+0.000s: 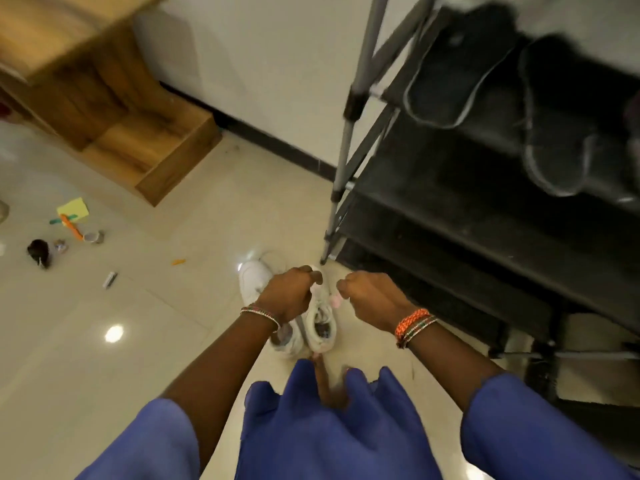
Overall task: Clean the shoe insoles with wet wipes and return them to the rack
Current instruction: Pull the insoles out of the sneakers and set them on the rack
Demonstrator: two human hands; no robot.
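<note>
Standing over a pair of white lace-up sneakers (317, 320) on the glossy cream floor tiles (104, 341), the person reaches down with both hands. Just above the shoes, the left hand (289, 294) has curled fingers that seem to grip the nearer shoe's upper; the right hand (372, 299) is closed too, beside the shoes, and whether it holds anything I cannot tell. The shoes' long axis runs away from the person, heels nearest. Beyond and right of them stands the black metal-framed shoe rack (450, 209), holding dark slippers (502, 98). No writing is readable.
</note>
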